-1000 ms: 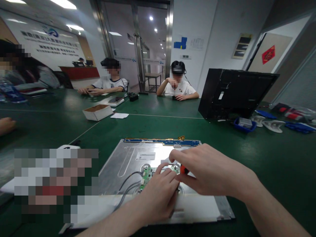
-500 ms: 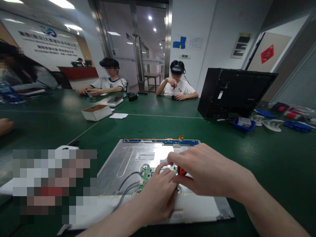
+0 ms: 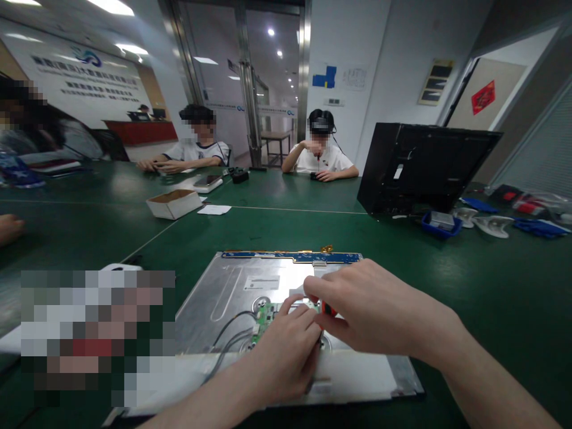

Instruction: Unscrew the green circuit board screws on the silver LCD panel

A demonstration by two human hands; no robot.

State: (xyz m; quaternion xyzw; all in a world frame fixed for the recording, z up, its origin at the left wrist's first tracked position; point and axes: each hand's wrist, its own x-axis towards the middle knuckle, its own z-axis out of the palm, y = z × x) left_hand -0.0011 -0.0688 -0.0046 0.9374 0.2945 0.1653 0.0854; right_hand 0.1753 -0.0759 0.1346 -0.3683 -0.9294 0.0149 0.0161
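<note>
A flat display panel (image 3: 210, 325) lies metal back up on the table in front of me, with a blue circuit strip (image 3: 272, 257) along its far edge. At its middle sits a small green circuit board (image 3: 265, 316) with dark cables (image 3: 230, 336) running off to the left. My right hand (image 3: 379, 304) is closed around the red-and-black handle of a screwdriver (image 3: 328, 308) over the board; its tip is hidden. My left hand (image 3: 286, 342) rests on the board just below, fingers curled together by the screwdriver. Whatever its fingertips grip is hidden.
Beyond the panel stand an open white box (image 3: 174, 205) and a black monitor (image 3: 424, 170). A blue tray (image 3: 441, 224) is beside the monitor, near blue cloth-like items (image 3: 540, 228). Two people (image 3: 201, 143) sit across the table (image 3: 286, 229), others at left. A blurred patch covers the near left.
My right hand has shifted very slightly around the screwdriver handle. The left hand stays in place on the board. Across the table, one person's raised hand has turned a little.
</note>
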